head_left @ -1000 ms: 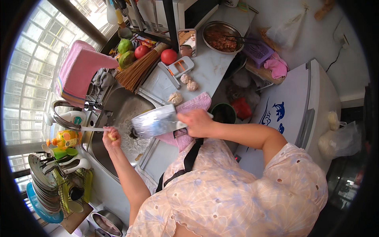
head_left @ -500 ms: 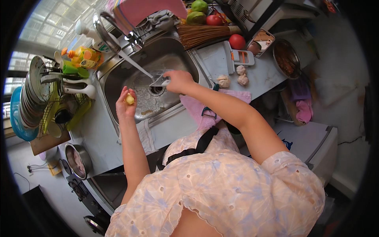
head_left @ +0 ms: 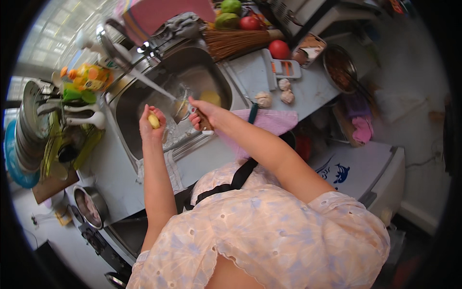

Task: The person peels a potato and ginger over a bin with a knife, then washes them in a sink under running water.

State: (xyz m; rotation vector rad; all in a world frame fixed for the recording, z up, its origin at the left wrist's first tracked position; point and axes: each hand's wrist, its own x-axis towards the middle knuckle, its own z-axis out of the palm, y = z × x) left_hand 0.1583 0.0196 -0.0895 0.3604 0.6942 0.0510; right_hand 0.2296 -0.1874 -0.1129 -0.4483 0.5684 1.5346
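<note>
My left hand (head_left: 153,126) is over the left part of the metal sink (head_left: 222,77). Its fingers are curled round a small pale-yellow peeled piece (head_left: 153,121), whose kind I cannot make out. Facing it, my right hand (head_left: 203,115) grips the brown handle of a knife (head_left: 207,126). The broad, shiny blade points left toward the tap water and is smeared by motion and splashes. Water runs from the long pale tap spout (head_left: 153,83) down beside the blade. A blurred yellow shape (head_left: 210,98) shows in the sink beyond my right hand.
Garlic bulbs (head_left: 263,99), a white slicer (head_left: 288,69) and a tomato (head_left: 279,49) are right of the sink. A pink towel (head_left: 274,120) hangs at the counter edge under my right forearm. A dish rack with plates (head_left: 30,120) stands left. A brush (head_left: 236,42) lies behind.
My right hand has turned, so the knife's brown handle now shows. The yellow shape in the sink has come into view. My left hand still holds the pale-yellow piece.
</note>
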